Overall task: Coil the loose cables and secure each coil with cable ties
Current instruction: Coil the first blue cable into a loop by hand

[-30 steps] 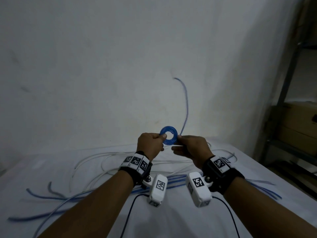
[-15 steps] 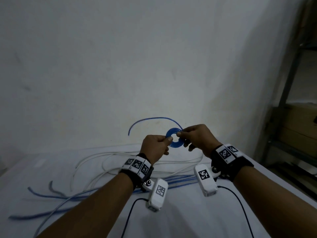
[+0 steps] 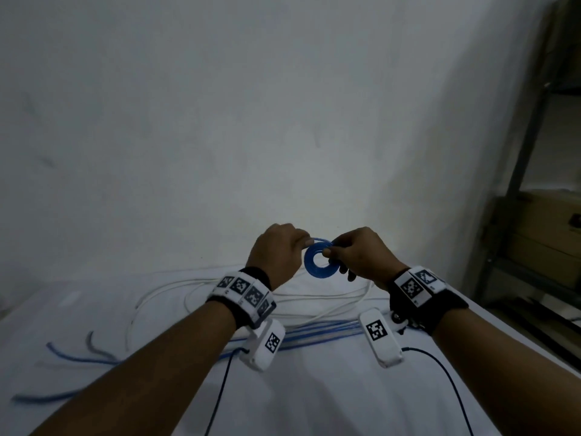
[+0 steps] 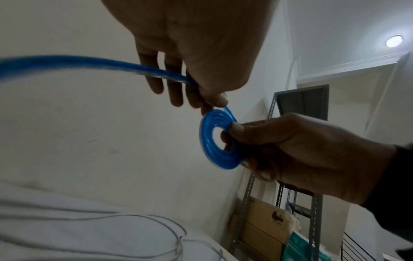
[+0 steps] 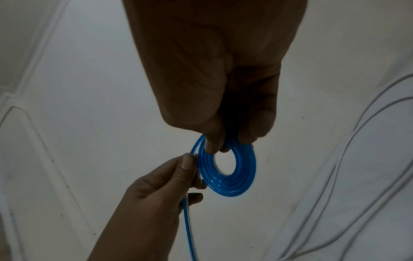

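Observation:
A small flat blue cable coil [image 3: 314, 265] [image 4: 214, 141] [image 5: 236, 176] hangs in the air above the white table [image 3: 314, 388], in front of the wall. My right hand [image 3: 349, 256] [image 4: 290, 150] [image 5: 223, 106] pinches its right side, thumb through the hole. My left hand [image 3: 279, 250] [image 4: 201, 53] [image 5: 156, 190] pinches the loose blue tail [image 4: 89, 65] [image 5: 187, 226] right at the coil's left edge. The tail runs off behind the left hand and is hidden in the head view.
Loose white cables [image 3: 251, 294] and several blue cables [image 3: 314, 332] lie across the table under my wrists; more blue ends [image 3: 72, 357] at the left. A metal shelf with cardboard boxes [image 3: 540, 234] stands at the right. No cable ties are visible.
The free blue tail that arced up and left has been wound in and dropped from the head view. Both hands rose slightly and drew closer at the coil.

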